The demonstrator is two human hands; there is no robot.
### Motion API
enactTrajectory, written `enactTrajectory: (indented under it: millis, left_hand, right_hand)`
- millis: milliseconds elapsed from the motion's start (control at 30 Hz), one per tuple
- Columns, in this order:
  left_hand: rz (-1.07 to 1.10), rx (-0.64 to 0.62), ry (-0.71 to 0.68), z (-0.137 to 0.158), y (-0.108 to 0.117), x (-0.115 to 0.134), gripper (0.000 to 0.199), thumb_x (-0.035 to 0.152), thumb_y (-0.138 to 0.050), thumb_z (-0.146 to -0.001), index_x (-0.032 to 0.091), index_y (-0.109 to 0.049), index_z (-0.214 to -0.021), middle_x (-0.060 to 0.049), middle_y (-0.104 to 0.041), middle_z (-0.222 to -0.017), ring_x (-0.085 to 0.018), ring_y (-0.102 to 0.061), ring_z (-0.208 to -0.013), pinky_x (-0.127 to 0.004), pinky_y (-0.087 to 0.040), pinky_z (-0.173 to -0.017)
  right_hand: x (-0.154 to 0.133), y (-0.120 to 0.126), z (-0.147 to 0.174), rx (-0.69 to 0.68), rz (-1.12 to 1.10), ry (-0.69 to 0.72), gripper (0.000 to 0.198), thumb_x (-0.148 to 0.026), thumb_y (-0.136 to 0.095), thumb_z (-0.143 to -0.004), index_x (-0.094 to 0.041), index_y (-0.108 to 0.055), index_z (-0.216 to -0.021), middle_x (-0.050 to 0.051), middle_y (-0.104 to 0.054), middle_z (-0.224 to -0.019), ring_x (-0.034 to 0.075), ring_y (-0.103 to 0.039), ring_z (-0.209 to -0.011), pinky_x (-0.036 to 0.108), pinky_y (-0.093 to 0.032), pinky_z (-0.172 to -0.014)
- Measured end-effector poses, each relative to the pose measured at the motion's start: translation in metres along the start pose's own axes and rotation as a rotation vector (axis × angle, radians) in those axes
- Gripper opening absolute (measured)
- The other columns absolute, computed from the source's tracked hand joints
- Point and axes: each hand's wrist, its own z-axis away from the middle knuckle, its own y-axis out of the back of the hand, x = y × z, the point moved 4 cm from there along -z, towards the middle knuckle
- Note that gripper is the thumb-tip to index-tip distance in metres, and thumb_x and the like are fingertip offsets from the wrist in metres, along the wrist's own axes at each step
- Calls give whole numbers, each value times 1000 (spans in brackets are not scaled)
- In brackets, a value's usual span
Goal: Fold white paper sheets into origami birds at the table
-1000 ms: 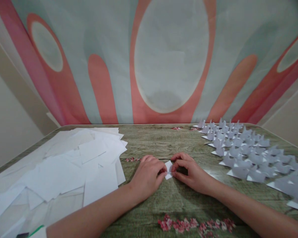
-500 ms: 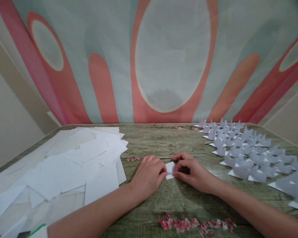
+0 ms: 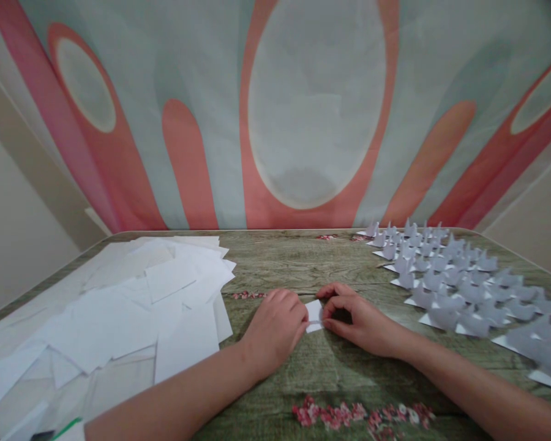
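Note:
Between my two hands, low over the middle of the table, is a small piece of folded white paper point(image 3: 314, 312). My left hand point(image 3: 280, 321) has its thumb and fingers closed on the paper's left side. The thumb and index finger of my right hand point(image 3: 356, 320) pinch its right edge, the other fingers curled above. A fold line or slit crosses the paper's lower part; its far sides are partly covered by my fingertips.
Loose white paper sheets point(image 3: 183, 331) lie in an overlapping heap on the left. Several rows of small folded paper figures point(image 3: 434, 282) stand on the right. The wood-patterned table point(image 3: 275, 257) has printed pink flowers point(image 3: 330, 413) and meets a patterned backdrop point(image 3: 316, 104) at its far edge.
Both hands keep their grip on the paper at nearly the same spot. The line across its lower part looks slightly different. The whole view has shifted slightly.

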Motion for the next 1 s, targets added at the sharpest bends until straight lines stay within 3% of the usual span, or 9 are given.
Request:
enactTrajectory:
  millis: [200, 467, 600, 800, 1000]
  left_hand:
    - [-184, -11, -147, 2, -2, 7, 9, 20, -49, -87, 17, -54, -81, -4, -53, -84, -20, -47, -82, -32, -39, -74]
    - [-246, -74, -174, 4, -2, 10, 12, 21, -47, -87, 17, -56, -81, -3, -54, -77, -17, -50, -71, -29, -39, -63]
    - [-275, -83, -183, 5, -1, 12, 11, 19, -47, -87, 17, -56, -82, -3, -55, -76, -18, -53, -69, -29, -41, -61]
    - [-285, -142, -179, 7, 2, 13, 8, 17, -48, -86, 17, -56, -85, -2, -56, -78, -18, -57, -64, -28, -45, -53]
    - [-278, -85, -196, 8, 2, 15, 13, 14, -45, -87, 14, -57, -84, -3, -56, -75, -17, -57, -61, -27, -46, -50]
  right_hand:
    - [-1, -1, 2, 61, 39, 20, 11, -11, -56, -76, -20, -61, -79, 6, -54, -104, 21, -50, -102, 38, -38, -90]
    - [4, 2, -3, 74, -100, -46, 12, -19, -54, -81, -19, -65, -76, 5, -57, -99, 18, -54, -94, 35, -40, -88]
    - [8, 1, -9, 101, -95, -62, 5, -21, -61, -76, -19, -66, -76, 4, -59, -94, 17, -56, -89, 34, -41, -85]
    - [14, -1, -20, 48, -49, -43, 8, -25, -69, -70, -18, -64, -70, 3, -61, -82, 17, -56, -80, 30, -42, -78]
    - [8, -4, -37, -37, 108, -68, 11, -26, -72, -66, -18, -65, -69, 2, -59, -77, 16, -54, -73, 27, -41, -66]
